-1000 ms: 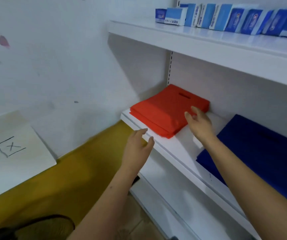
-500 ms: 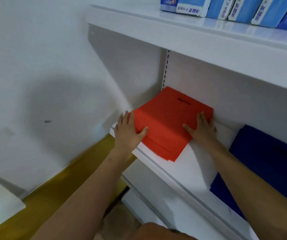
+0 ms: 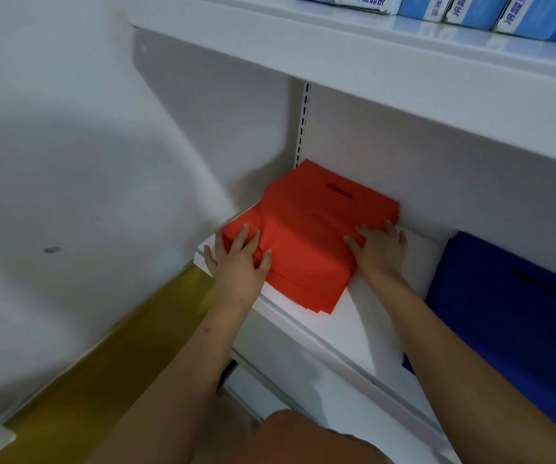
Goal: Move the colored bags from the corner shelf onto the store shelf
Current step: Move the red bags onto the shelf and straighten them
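A stack of red bags (image 3: pixel 306 236) with a cut-out handle lies in the left corner of the white shelf (image 3: pixel 353 333), against the back panel. My left hand (image 3: pixel 239 262) grips the stack's left corner, fingers spread over it and thumb on top; that side of the stack is bent upward. At the stack's right edge my right hand (image 3: pixel 382 249) holds on, its thumb on the top bag and its fingers along the side. A stack of dark blue bags (image 3: pixel 511 303) lies flat on the same shelf to the right.
A second white shelf (image 3: pixel 353 58) runs close above, carrying a row of blue boxes (image 3: pixel 471 8). The white wall (image 3: pixel 85 162) closes the left side. A yellow surface (image 3: pixel 119 356) lies below left, and a lower shelf edge sits under my arms.
The view has moved closer to the shelf. My left hand has gone from the stack's side onto its left corner, which now bends up. My right hand stays at the right edge.
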A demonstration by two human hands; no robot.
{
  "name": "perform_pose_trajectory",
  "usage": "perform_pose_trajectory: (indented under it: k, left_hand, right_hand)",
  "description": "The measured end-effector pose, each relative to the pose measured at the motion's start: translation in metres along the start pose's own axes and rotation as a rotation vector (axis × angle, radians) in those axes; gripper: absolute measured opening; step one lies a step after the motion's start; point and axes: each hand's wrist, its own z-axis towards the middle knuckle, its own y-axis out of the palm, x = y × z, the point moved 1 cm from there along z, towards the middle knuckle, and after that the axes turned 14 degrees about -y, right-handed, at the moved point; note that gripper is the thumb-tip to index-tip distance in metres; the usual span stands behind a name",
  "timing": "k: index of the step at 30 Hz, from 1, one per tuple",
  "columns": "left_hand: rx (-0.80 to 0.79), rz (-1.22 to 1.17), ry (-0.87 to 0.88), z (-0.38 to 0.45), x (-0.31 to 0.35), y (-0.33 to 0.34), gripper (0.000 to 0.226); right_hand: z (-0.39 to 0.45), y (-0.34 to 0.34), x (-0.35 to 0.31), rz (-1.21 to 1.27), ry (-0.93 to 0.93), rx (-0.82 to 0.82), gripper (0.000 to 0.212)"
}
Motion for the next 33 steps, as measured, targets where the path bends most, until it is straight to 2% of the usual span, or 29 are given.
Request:
perform_pose_trajectory:
  k: [5, 9, 11, 13, 17, 20, 23, 25, 29, 31, 33]
  left_hand:
    - [0.095, -0.007, 0.083, -0.012, 0.007, -0.005, 0.035]
    - [0.214, -0.21, 0.037, -0.027, 0.006, -0.02, 0.031]
    - [0.203, -0.412, -0.004, -0.033, 0.008, -0.031, 0.029]
    - [0.097, -0.636, -0.063, -0.039, 0.011, -0.042, 0.025]
    - [-0.056, -0.858, -0.134, -0.048, 0.007, -0.059, 0.022]
    - [-0.173, -0.904, -0.188, -0.048, -0.011, -0.059, 0.027]
    - [-0.175, -0.91, -0.245, -0.052, -0.026, -0.06, 0.026]
    - [-0.168, -0.908, -0.31, -0.057, -0.032, -0.061, 0.02]
    - [-0.215, -0.941, -0.474, -0.063, -0.034, -0.058, 0.016]
    - [-0.238, -0.95, -0.53, -0.065, -0.034, -0.056, 0.018]
    - [-0.292, -1.025, -0.57, -0.065, -0.033, -0.055, 0.016]
  right_hand:
    - [-0.011, -0.004, -0.01, -0.038, 0.036, 0.021, 0.04]
    - [-0.024, -0.008, -0.016, 0.113, -0.003, 0.165, 0.035]
    - [-0.033, -0.015, -0.024, 0.283, -0.032, 0.259, 0.033]
    - [-0.041, -0.025, -0.031, 0.474, 0.001, 0.312, 0.033]
    - [-0.04, -0.044, -0.04, 0.895, 0.115, 0.368, 0.03]
    - [-0.029, -0.044, -0.033, 1.177, 0.296, 0.441, 0.045]
    - [-0.019, -0.036, -0.012, 1.472, 0.425, 0.516, 0.059]
    - [-0.015, -0.032, -0.004, 1.665, 0.468, 0.44, 0.048]
    - [-0.018, -0.029, -0.015, 1.71, 0.543, 0.145, 0.019]
    - [-0.016, -0.029, -0.019, 1.658, 0.583, 0.073, 0.028]
    - [-0.01, -0.033, -0.02, 1.539, 0.565, 0.062, 0.022]
